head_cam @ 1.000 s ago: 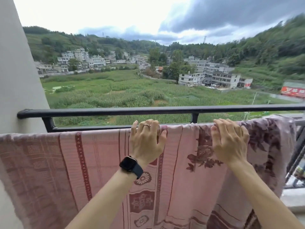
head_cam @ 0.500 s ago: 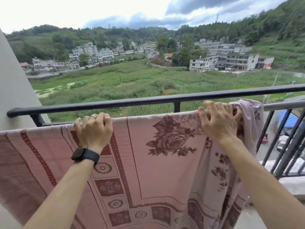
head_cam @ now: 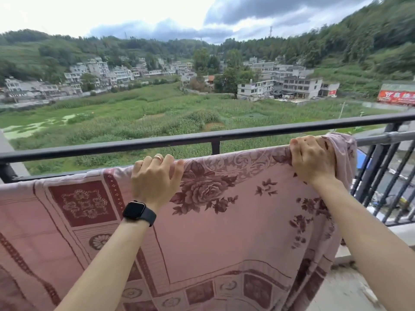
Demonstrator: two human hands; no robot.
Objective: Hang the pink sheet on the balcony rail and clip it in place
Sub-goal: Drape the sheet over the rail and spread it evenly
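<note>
The pink sheet (head_cam: 235,221), patterned with dark red roses and squares, hangs draped over a lower bar of the balcony railing and falls toward me. My left hand (head_cam: 155,178), with a ring and a black watch, grips the sheet's top edge near the middle. My right hand (head_cam: 313,160) grips the top edge close to the sheet's bunched right end. The black top rail (head_cam: 224,136) runs just behind both hands. No clips are in view.
A grey metal bar (head_cam: 386,139) continues right of the sheet above black vertical balusters (head_cam: 381,182). A concrete ledge (head_cam: 350,286) lies at the lower right. Beyond the railing are green fields, buildings and hills far below.
The sheet has slid left along the bar under both hands, bringing the rose pattern to the middle and its right end near my right hand. My view has shifted right.
</note>
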